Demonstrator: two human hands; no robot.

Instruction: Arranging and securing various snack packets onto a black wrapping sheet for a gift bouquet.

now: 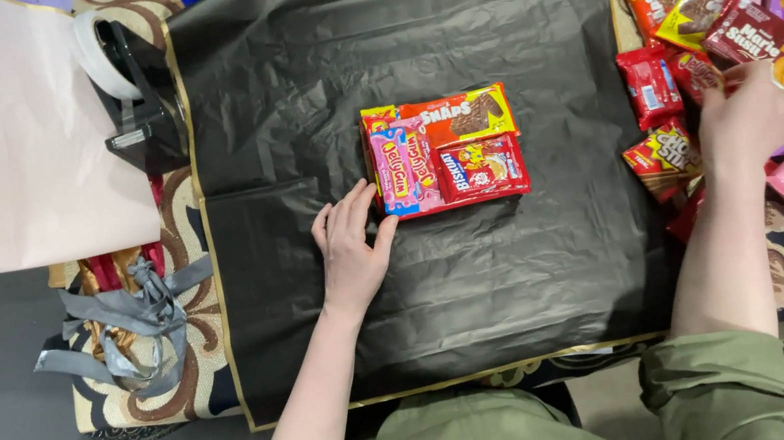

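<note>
Left hand (351, 247), grip released, rests flat beside the pink packet (403, 170); right hand (742, 121), grip unclear, reaches among heaped red packets (657, 84).

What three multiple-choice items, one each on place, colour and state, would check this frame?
1. Where does the left hand rest?
A. On the black sheet, beside the stacked snack packs
B. On the tape dispenser
C. On the grey ribbon

2. What colour is the ribbon lying at the left edge of the sheet?
A. Red
B. Grey
C. Yellow

3. What is the right hand doing?
A. Lying flat on the black sheet
B. Holding a pair of scissors
C. Reaching among the loose snack packs at the right

Key: 1 A, the fingers lie on the sheet against the pink pack's edge. 2 B, the bundled ribbon is plainly grey. 3 C, the hand is over the pile of packs, though motion blur hides whether it grips one.
</note>
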